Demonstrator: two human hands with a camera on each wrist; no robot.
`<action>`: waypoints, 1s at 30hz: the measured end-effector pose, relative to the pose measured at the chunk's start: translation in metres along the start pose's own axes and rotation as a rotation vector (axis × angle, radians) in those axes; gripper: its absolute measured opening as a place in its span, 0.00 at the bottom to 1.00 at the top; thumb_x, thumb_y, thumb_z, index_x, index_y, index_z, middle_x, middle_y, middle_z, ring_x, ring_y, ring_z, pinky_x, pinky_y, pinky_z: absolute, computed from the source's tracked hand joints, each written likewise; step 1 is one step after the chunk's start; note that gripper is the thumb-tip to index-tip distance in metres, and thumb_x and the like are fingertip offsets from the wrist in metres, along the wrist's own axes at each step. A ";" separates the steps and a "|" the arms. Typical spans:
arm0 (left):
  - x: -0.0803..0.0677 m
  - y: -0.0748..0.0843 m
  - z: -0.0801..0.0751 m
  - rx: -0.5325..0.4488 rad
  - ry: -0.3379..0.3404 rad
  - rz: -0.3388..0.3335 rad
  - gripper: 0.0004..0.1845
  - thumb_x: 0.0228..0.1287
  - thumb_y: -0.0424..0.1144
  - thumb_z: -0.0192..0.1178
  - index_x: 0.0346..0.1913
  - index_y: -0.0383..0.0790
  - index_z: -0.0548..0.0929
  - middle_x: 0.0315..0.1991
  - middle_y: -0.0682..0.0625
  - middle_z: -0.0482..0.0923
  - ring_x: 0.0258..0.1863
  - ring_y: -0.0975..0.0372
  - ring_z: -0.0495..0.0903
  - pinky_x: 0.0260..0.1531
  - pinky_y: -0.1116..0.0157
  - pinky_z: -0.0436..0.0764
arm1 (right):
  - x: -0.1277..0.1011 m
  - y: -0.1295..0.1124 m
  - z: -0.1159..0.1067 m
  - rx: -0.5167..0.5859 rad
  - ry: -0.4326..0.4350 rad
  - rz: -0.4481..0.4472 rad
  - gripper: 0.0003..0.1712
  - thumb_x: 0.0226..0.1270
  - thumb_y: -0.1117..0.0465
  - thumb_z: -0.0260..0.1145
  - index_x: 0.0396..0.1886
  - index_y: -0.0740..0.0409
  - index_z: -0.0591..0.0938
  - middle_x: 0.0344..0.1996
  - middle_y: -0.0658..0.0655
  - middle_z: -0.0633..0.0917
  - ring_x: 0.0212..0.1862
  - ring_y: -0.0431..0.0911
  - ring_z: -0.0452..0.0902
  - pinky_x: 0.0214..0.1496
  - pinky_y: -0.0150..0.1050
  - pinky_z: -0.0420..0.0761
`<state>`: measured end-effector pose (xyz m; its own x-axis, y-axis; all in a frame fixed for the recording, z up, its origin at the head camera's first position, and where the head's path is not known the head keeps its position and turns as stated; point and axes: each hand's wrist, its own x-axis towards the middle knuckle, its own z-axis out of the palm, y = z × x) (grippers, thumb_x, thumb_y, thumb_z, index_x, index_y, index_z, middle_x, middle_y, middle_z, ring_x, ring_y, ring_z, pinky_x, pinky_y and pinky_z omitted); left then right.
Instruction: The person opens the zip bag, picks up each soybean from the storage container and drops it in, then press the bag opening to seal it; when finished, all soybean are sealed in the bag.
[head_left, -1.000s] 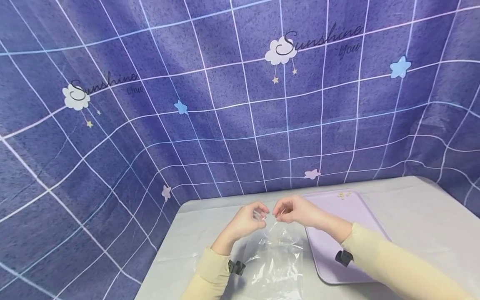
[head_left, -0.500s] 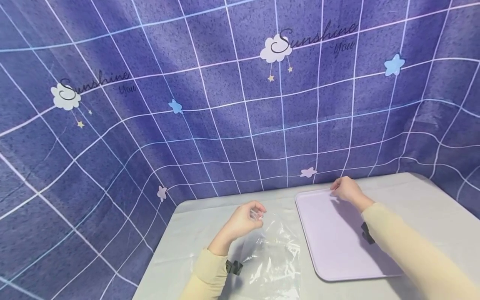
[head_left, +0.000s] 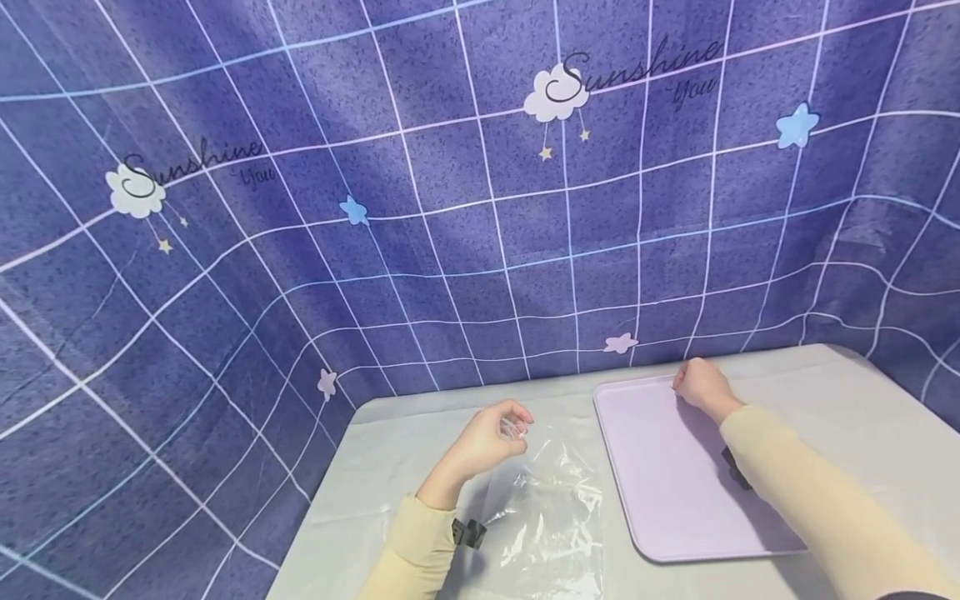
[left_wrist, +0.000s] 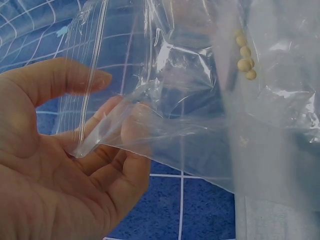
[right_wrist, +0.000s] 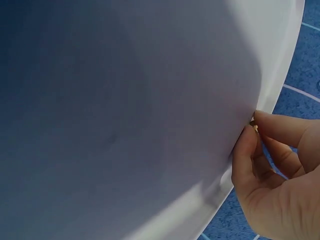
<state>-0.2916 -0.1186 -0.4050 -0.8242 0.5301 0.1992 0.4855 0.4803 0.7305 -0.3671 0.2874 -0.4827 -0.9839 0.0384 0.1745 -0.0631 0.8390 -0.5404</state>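
My left hand (head_left: 483, 440) holds the top edge of a clear zip bag (head_left: 551, 533), its fingers curled round the plastic at the zip. The bag lies down toward me over the table. Inside it, in the left wrist view, several pale yellow beans, like soybeans (left_wrist: 245, 64), sit in a short row. At the far edge of the lilac tray (head_left: 652, 475), my right hand (head_left: 703, 387) bends down with its fingertips together. Between those fingertips the right wrist view shows a small yellowish bean (right_wrist: 255, 128). How many beans are pinched is hidden.
A pale grey cloth covers the table (head_left: 360, 483). Behind it and at the left hangs a blue-purple gridded curtain (head_left: 465, 275). The tray, with its low raised rim, stands right of the bag.
My right hand has left the bag's mouth and moved right to the tray's far edge, covering the spot where beans lay. Its fingers have since drawn together. My left hand stays at the bag.
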 end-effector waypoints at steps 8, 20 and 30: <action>0.000 -0.001 0.001 0.000 -0.002 -0.002 0.18 0.51 0.25 0.65 0.48 0.34 0.82 0.41 0.40 0.82 0.37 0.61 0.81 0.42 0.64 0.82 | -0.006 -0.012 0.003 0.140 -0.014 0.009 0.05 0.57 0.70 0.67 0.29 0.70 0.86 0.25 0.59 0.86 0.28 0.50 0.79 0.34 0.45 0.81; 0.003 0.002 0.002 -0.002 0.002 -0.003 0.18 0.51 0.25 0.65 0.47 0.35 0.82 0.40 0.42 0.82 0.36 0.62 0.81 0.41 0.65 0.82 | -0.034 -0.112 0.002 0.619 -0.194 -0.146 0.06 0.61 0.75 0.67 0.38 0.75 0.83 0.33 0.63 0.86 0.36 0.45 0.81 0.40 0.47 0.87; 0.004 0.001 0.003 0.016 0.005 0.012 0.18 0.50 0.26 0.65 0.48 0.36 0.83 0.38 0.47 0.82 0.36 0.63 0.80 0.41 0.65 0.81 | -0.077 -0.190 0.006 0.652 -0.393 -0.361 0.03 0.61 0.72 0.69 0.34 0.66 0.85 0.31 0.55 0.86 0.36 0.47 0.83 0.41 0.47 0.87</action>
<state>-0.2931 -0.1136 -0.4056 -0.8195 0.5327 0.2113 0.5001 0.4848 0.7176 -0.2806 0.1212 -0.3985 -0.8637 -0.4653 0.1937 -0.3501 0.2773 -0.8947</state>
